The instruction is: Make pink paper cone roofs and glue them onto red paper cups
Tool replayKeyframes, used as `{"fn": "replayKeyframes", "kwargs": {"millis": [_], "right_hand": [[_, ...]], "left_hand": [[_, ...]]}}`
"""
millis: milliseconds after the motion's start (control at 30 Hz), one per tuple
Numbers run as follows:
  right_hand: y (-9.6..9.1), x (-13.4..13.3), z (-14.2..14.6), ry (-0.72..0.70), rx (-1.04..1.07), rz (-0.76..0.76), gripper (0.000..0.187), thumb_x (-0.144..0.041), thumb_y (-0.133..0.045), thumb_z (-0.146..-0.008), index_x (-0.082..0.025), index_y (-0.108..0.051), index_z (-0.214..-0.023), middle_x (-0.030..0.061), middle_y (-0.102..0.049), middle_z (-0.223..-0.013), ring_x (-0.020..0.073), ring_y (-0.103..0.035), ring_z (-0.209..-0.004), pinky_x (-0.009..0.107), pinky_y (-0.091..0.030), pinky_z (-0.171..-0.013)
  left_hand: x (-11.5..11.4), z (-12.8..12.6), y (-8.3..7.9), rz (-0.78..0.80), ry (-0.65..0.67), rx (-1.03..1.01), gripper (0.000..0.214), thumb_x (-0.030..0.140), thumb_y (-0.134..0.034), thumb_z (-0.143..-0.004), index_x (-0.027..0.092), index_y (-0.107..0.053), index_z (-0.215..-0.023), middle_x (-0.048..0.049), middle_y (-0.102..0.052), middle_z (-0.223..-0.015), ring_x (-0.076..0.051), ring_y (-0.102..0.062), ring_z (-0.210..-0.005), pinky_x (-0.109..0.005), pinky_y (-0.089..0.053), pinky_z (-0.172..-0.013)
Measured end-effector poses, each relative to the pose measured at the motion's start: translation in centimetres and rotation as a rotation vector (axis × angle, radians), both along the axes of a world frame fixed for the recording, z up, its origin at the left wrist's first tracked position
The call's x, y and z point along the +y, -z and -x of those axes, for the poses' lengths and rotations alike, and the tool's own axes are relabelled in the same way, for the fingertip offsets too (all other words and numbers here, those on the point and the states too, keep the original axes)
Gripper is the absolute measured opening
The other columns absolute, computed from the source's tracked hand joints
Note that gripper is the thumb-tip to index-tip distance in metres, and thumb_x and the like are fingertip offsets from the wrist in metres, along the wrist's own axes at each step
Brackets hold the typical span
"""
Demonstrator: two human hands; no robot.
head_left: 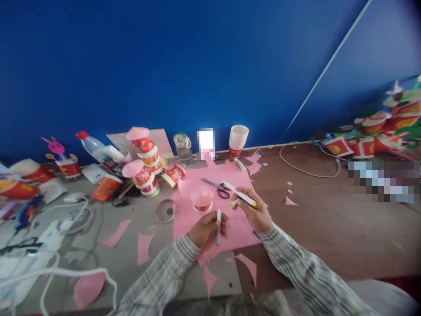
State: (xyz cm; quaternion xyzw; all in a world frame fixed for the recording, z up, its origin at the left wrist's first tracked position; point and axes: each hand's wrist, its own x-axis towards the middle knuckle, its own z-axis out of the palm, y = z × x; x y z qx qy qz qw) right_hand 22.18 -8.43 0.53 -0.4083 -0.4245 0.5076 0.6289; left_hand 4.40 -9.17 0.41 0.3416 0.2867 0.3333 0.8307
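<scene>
My left hand point(204, 229) is closed around a slim white-and-grey marker point(219, 232) standing nearly upright in its fingers. A white marker with a yellow end point(241, 195) lies slanted in my closed right hand point(258, 213). At that hand's fingertips shows a small pale yellow piece point(234, 204), too small to name surely. Both hands are over a large pink paper sheet point(230, 232). Just beyond the left hand sits a small paper-cup piece with a pink cone top point(201, 197). Open scissors with dark handles point(219, 186) rest on the sheet near the right hand.
Stacked cups with pink cone roofs point(141, 175) stand left, near a tape roll point(166, 211) and a glass jar point(183, 147). White paper cups point(238, 138) are at the back. Cables and a power strip point(42, 245) crowd the left; pink scraps point(144, 248) lie scattered.
</scene>
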Motion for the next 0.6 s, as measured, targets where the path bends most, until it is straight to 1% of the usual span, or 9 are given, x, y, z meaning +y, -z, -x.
{"fn": "replayKeyframes", "kwargs": {"millis": [67,100,133,200,233,267,367,467,600], "right_hand": [[-0.1,0.0,0.1,0.012,-0.053,-0.008,0.026,-0.024,-0.077,-0.076,-0.025,-0.067,-0.101,-0.0021,-0.074,-0.079,0.0150,-0.071,-0.059,0.032,-0.063,-0.059],[-0.1,0.0,0.1,0.026,-0.067,-0.029,0.025,-0.024,-0.077,-0.075,-0.024,-0.066,-0.098,-0.0034,-0.073,-0.076,0.0146,-0.071,-0.057,0.030,-0.062,-0.057],[-0.1,-0.1,0.0,0.033,-0.083,-0.042,0.026,-0.023,-0.076,-0.075,-0.024,-0.065,-0.099,-0.0038,-0.072,-0.076,0.0143,-0.071,-0.058,0.030,-0.062,-0.058],[0.2,-0.2,-0.2,0.007,-0.151,-0.019,0.030,-0.024,-0.076,-0.075,-0.024,-0.063,-0.102,-0.0050,-0.069,-0.078,0.0137,-0.073,-0.061,0.030,-0.063,-0.061],[0.4,-0.3,-0.2,-0.002,-0.181,0.000,0.031,-0.026,-0.075,-0.075,-0.024,-0.063,-0.104,-0.0054,-0.068,-0.080,0.0130,-0.072,-0.061,0.030,-0.064,-0.062],[0.6,-0.4,-0.2,-0.018,-0.206,0.010,0.033,-0.026,-0.076,-0.075,-0.024,-0.062,-0.105,-0.0054,-0.067,-0.082,0.0129,-0.072,-0.062,0.031,-0.064,-0.063],[0.9,-0.7,-0.2,-0.047,-0.285,-0.030,0.034,-0.026,-0.074,-0.077,-0.023,-0.061,-0.109,-0.0052,-0.065,-0.082,0.0116,-0.070,-0.061,0.030,-0.064,-0.062],[0.8,-0.9,0.0,-0.071,-0.404,-0.091,0.031,-0.024,-0.071,-0.079,-0.022,-0.061,-0.108,-0.0050,-0.064,-0.078,0.0107,-0.067,-0.058,0.026,-0.060,-0.055],[0.7,-1.0,0.2,-0.031,-0.535,-0.184,0.028,-0.021,-0.067,-0.081,-0.022,-0.061,-0.108,-0.0035,-0.066,-0.076,0.0117,-0.066,-0.061,0.027,-0.060,-0.058]], "left_hand": [[0.0,0.0,-0.1,-0.011,0.040,-0.017,0.033,0.034,-0.067,-0.061,0.016,-0.056,-0.085,-0.0014,-0.057,-0.060,-0.015,-0.058,-0.057,-0.031,-0.048,-0.061],[0.0,0.0,-0.2,-0.010,0.047,-0.037,0.031,0.034,-0.067,-0.061,0.017,-0.055,-0.085,-0.0016,-0.059,-0.061,-0.016,-0.059,-0.057,-0.034,-0.049,-0.061],[0.0,0.0,-0.2,-0.004,0.040,-0.054,0.031,0.032,-0.067,-0.062,0.019,-0.054,-0.086,-0.0018,-0.061,-0.067,-0.017,-0.061,-0.060,-0.035,-0.049,-0.062],[-0.1,0.0,-0.1,-0.010,0.051,-0.041,0.029,0.032,-0.063,-0.065,0.018,-0.053,-0.089,-0.0044,-0.064,-0.070,-0.021,-0.063,-0.065,-0.037,-0.050,-0.064],[-0.1,0.1,0.1,0.004,0.051,-0.060,0.031,0.031,-0.061,-0.068,0.016,-0.052,-0.093,-0.0062,-0.065,-0.071,-0.022,-0.063,-0.069,-0.038,-0.050,-0.066],[0.0,0.2,0.3,-0.020,0.054,-0.066,0.034,0.031,-0.061,-0.068,0.016,-0.051,-0.097,-0.0073,-0.065,-0.072,-0.022,-0.064,-0.072,-0.039,-0.050,-0.069],[0.1,0.4,0.6,-0.048,0.077,-0.076,0.032,0.028,-0.060,-0.070,0.015,-0.051,-0.097,-0.0111,-0.066,-0.084,-0.024,-0.063,-0.083,-0.042,-0.048,-0.077],[0.0,0.4,0.3,-0.033,0.082,-0.093,0.028,0.027,-0.058,-0.072,0.015,-0.052,-0.097,-0.0110,-0.067,-0.082,-0.024,-0.063,-0.083,-0.042,-0.048,-0.077],[-0.1,0.5,-0.3,-0.018,0.067,-0.132,0.028,0.024,-0.057,-0.072,0.015,-0.052,-0.098,-0.0116,-0.067,-0.083,-0.025,-0.062,-0.085,-0.042,-0.048,-0.079]]}}
